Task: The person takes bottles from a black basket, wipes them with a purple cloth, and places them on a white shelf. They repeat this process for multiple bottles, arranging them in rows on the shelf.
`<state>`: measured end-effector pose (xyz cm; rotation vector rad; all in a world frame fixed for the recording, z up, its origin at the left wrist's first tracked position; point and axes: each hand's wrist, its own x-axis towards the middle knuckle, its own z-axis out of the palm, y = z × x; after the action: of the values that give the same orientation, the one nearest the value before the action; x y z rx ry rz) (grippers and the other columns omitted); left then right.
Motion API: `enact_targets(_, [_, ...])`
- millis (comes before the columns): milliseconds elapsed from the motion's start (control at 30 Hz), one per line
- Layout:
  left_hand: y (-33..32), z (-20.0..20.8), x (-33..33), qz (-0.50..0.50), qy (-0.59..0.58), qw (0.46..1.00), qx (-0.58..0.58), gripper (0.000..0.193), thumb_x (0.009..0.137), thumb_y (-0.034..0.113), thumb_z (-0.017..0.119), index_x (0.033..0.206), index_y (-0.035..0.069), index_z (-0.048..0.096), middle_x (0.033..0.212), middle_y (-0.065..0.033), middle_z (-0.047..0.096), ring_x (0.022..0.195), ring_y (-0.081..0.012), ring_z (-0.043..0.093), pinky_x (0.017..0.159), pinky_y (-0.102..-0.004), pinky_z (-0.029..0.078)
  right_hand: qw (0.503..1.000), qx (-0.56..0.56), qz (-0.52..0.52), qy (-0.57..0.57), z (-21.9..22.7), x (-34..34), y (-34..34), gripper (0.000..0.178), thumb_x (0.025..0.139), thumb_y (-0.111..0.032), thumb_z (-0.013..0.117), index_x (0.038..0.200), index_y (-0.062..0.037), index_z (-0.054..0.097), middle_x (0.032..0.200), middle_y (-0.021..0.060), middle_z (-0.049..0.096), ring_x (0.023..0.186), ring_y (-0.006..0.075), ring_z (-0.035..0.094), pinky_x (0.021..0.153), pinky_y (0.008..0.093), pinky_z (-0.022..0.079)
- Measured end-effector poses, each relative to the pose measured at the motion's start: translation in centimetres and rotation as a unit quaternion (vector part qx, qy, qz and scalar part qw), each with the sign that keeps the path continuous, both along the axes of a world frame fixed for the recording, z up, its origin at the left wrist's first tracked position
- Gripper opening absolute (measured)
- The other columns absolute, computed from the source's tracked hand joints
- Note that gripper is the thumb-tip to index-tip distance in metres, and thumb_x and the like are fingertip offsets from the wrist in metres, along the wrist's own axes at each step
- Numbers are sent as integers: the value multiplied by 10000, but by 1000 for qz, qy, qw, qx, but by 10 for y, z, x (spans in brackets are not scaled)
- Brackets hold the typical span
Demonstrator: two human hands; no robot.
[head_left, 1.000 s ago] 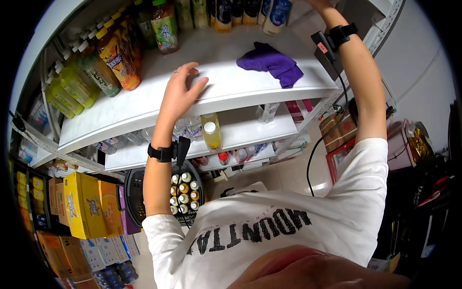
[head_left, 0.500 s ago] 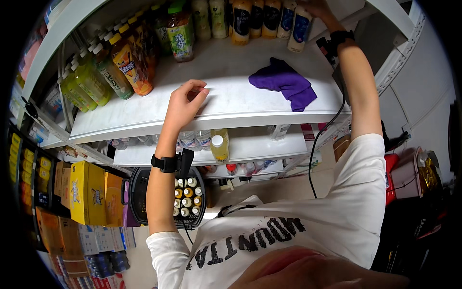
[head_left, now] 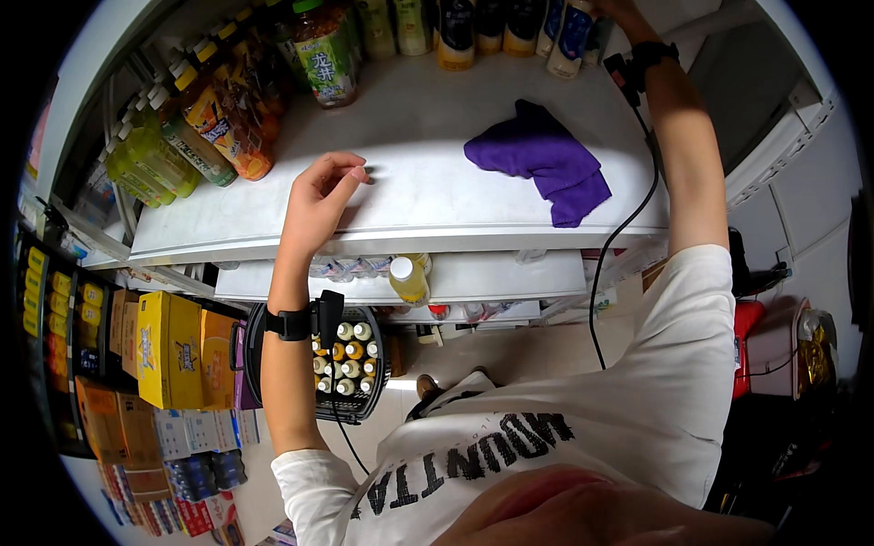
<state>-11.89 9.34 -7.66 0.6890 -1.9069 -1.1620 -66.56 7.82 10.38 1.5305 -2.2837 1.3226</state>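
My right hand (head_left: 625, 13) reaches to the back right of the white shelf (head_left: 410, 146), its fingers mostly cut off by the upper edge. Nearest to it stands a cream-coloured drink bottle with a blue label (head_left: 571, 41), and part of another bottle (head_left: 596, 42) shows just beside that one. Whether the fingers grip either is hidden. Over the shelf's front left, my left hand (head_left: 319, 196) is loosely curled, with a gap between thumb and fingers and nothing visible in it. A crumpled purple cloth (head_left: 542, 159) lies on the shelf between my arms.
Green and orange drink bottles (head_left: 223, 127) line the shelf's left, with a green-capped tea bottle (head_left: 325, 59) farther back. Below, a yellowish bottle (head_left: 410, 282) stands on the lower shelf. A black basket (head_left: 350, 414) holds several small bottles. A black cable (head_left: 596, 300) hangs from my right wrist.
My left hand has shifted a little left, still curled. My right hand stays by the back bottles, slightly farther right. The view has moved, and part of another bottle now shows beside the blue-labelled one.
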Motion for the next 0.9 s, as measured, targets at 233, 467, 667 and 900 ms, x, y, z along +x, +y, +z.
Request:
enact_targets(233, [1,3,-2,-6,-20,1000,2,198,1011,114,655,1153,-23,670,1007,-56,718,967,-113,661,893,-258,487,993,-106,28,-44,-21,-15,-21,646,914,-352,760,1314,108,548,1105,232,680,814,290,717,614,410,602])
enact_targets(467, [3,1,-1,21,-10,1000,-8,189,1008,140,664,1110,-17,689,940,-45,726,906,-84,651,774,-226,470,992,-109,27,-62,-28,-8,-24,599,935,-317,744,1349,69,548,1146,242,676,868,313,720,606,432,598])
enact_targets(667, [-5,3,-6,20,-29,999,-10,179,1013,146,661,1094,-10,696,942,-47,729,879,-87,650,791,-235,478,996,-91,15,2,-28,-45,-30,608,936,-325,742,1353,69,539,1177,263,664,880,334,713,599,453,589])
enact_targets(900, [-7,1,5,8,-10,1000,-20,195,1018,156,648,1095,-14,703,947,-46,729,884,-102,661,813,-247,490,998,34,60,9,14,63,61,458,980,-214,660,1351,35,557,1232,249,650,1031,303,674,733,450,587])
